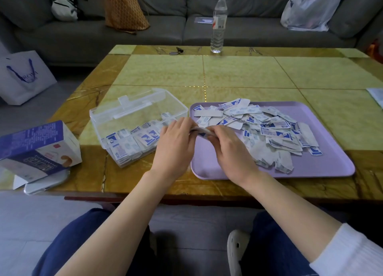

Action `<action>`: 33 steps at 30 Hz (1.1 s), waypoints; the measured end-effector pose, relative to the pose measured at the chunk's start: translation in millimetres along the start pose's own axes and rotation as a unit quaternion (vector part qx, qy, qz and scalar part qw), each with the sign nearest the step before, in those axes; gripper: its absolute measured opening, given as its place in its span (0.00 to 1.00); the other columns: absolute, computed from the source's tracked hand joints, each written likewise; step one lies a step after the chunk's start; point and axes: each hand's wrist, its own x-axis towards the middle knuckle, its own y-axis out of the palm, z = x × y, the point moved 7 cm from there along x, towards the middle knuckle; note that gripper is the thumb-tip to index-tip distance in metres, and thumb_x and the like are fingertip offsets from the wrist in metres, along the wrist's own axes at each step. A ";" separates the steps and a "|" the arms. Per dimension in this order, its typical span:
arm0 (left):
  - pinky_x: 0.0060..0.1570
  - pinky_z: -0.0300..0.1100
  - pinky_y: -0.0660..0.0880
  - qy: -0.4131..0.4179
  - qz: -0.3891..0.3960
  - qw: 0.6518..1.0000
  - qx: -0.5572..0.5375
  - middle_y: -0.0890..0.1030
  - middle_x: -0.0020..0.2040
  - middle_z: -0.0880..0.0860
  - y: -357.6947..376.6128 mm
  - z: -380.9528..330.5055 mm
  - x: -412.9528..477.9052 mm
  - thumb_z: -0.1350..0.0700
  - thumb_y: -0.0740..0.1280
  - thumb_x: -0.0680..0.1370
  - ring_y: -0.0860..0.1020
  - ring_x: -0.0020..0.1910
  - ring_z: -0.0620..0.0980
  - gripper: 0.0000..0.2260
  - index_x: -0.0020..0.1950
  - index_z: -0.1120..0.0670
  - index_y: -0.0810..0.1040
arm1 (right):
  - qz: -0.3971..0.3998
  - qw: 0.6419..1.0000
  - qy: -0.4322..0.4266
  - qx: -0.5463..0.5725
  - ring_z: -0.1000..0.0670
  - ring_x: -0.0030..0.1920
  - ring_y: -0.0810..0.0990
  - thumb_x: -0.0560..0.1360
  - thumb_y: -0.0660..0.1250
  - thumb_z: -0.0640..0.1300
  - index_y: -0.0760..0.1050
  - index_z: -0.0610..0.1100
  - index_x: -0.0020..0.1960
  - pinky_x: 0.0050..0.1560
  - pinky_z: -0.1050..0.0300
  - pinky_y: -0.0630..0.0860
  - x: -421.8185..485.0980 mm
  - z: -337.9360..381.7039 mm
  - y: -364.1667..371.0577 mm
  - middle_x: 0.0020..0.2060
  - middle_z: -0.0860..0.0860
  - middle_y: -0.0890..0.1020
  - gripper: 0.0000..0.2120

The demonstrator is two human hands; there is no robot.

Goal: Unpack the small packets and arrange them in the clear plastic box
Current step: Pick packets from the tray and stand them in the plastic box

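A clear plastic box with its lid up stands on the table, left of centre, with rows of small white-and-blue packets inside. To its right a lilac tray holds a loose heap of the same packets. Over the tray's left edge my left hand and my right hand meet. Between them they pinch a small stack of packets, mostly hidden by the fingers.
A blue-and-white carton lies at the table's left edge on a flat clear lid. A water bottle and keys sit at the far edge. Behind are a grey sofa with bags, and a white paper bag on the floor.
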 end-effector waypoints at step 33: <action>0.67 0.45 0.59 -0.242 -0.019 0.970 0.017 0.62 0.70 0.55 -101.6 139.0 -44.4 0.55 0.57 0.80 0.60 0.69 0.52 0.22 0.73 0.58 0.60 | 0.357 0.909 0.168 -0.132 0.48 0.29 0.71 0.69 0.70 0.38 0.73 0.39 0.33 0.32 0.59 0.70 135.9 78.7 130.4 0.29 0.45 0.74 0.08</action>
